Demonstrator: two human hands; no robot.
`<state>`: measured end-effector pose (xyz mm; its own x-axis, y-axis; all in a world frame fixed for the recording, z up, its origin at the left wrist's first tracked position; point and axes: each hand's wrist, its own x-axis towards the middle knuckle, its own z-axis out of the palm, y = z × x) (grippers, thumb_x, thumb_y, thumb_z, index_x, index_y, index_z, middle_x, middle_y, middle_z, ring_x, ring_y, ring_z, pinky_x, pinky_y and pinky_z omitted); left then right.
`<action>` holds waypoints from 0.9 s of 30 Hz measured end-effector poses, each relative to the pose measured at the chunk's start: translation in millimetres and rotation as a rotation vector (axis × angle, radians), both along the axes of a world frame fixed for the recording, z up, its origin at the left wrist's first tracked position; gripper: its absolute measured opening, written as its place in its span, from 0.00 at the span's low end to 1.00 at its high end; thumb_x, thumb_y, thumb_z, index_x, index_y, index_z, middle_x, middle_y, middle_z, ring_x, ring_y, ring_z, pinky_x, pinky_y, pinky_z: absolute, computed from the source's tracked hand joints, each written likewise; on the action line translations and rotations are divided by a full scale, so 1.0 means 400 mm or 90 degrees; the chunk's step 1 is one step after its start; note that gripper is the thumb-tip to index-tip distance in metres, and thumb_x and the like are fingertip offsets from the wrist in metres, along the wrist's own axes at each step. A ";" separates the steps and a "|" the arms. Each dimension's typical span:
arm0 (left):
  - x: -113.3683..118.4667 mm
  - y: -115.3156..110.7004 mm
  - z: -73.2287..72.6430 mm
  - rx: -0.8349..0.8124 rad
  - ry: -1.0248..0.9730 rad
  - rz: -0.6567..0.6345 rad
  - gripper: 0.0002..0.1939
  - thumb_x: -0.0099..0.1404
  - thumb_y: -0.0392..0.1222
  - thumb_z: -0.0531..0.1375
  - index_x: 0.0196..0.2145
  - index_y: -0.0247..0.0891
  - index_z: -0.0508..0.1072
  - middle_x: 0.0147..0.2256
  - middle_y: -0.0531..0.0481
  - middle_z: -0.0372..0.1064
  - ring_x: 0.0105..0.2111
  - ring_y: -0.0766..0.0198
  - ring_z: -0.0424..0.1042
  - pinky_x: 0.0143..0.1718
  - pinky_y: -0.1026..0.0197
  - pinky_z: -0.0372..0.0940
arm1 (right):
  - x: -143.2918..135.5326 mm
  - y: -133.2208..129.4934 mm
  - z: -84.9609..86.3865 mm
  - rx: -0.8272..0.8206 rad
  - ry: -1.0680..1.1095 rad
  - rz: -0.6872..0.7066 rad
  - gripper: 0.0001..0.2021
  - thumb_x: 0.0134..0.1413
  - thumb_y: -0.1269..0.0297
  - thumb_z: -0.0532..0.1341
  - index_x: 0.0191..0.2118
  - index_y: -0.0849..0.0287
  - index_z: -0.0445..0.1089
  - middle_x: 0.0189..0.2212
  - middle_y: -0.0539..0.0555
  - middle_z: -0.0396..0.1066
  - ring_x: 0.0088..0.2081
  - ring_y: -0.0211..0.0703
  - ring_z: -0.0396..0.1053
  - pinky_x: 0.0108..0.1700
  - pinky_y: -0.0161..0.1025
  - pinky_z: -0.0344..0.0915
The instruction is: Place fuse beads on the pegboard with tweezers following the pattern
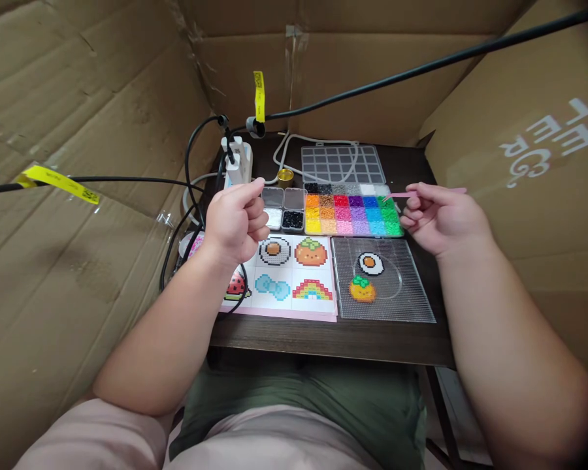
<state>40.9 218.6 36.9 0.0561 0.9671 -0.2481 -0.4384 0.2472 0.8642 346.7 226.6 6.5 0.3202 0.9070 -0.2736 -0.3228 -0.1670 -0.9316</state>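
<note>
The left hand [238,220] is hanging in a loose fist near the left edge of the bench [333,341], thumb [249,192] extending; the right hand [443,219] is hovering near the right edge, fingers [412,217] pinching. Both forearms [169,323] are slanting past the front corners.

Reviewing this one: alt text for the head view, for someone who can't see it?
A person's right hand holds pink tweezers, tips by the green beads in a sectioned box; the left hand is curled closed. Nearer the person lie a sheet of pixel patterns and a clear pegboard carrying a bead egg and orange fruit.
</note>
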 end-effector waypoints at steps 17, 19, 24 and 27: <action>-0.004 0.009 0.004 -0.040 -0.013 0.010 0.22 0.65 0.39 0.59 0.21 0.41 0.48 0.15 0.63 0.38 0.11 0.76 0.38 0.12 0.69 0.37 | -0.004 -0.002 0.008 0.007 0.018 0.002 0.09 0.59 0.75 0.57 0.28 0.64 0.69 0.17 0.48 0.59 0.18 0.31 0.54 0.20 0.31 0.49; -0.003 0.008 0.004 -0.048 -0.015 0.005 0.23 0.66 0.39 0.58 0.21 0.41 0.47 0.15 0.63 0.37 0.12 0.76 0.37 0.12 0.69 0.37 | -0.003 0.001 0.007 0.000 0.020 -0.010 0.11 0.62 0.72 0.56 0.28 0.63 0.69 0.17 0.48 0.59 0.18 0.31 0.53 0.20 0.31 0.50; -0.003 0.007 0.008 -0.066 -0.004 0.002 0.24 0.67 0.41 0.56 0.19 0.41 0.46 0.15 0.62 0.37 0.12 0.75 0.37 0.11 0.69 0.37 | -0.003 0.006 0.007 -0.016 0.033 -0.044 0.18 0.67 0.65 0.51 0.27 0.63 0.70 0.16 0.50 0.58 0.17 0.33 0.53 0.19 0.33 0.51; -0.006 0.008 0.010 -0.058 0.015 0.017 0.24 0.67 0.42 0.54 0.18 0.41 0.48 0.14 0.61 0.40 0.11 0.75 0.39 0.11 0.68 0.39 | -0.002 0.008 0.005 -0.012 0.044 -0.048 0.18 0.66 0.66 0.51 0.26 0.63 0.71 0.16 0.50 0.59 0.17 0.34 0.55 0.19 0.33 0.52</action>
<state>38.4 221.9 40.7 0.0233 0.9414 -0.3366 -0.4259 0.3139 0.8486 345.8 229.7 8.7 0.3675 0.8752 -0.3145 -0.3981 -0.1576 -0.9037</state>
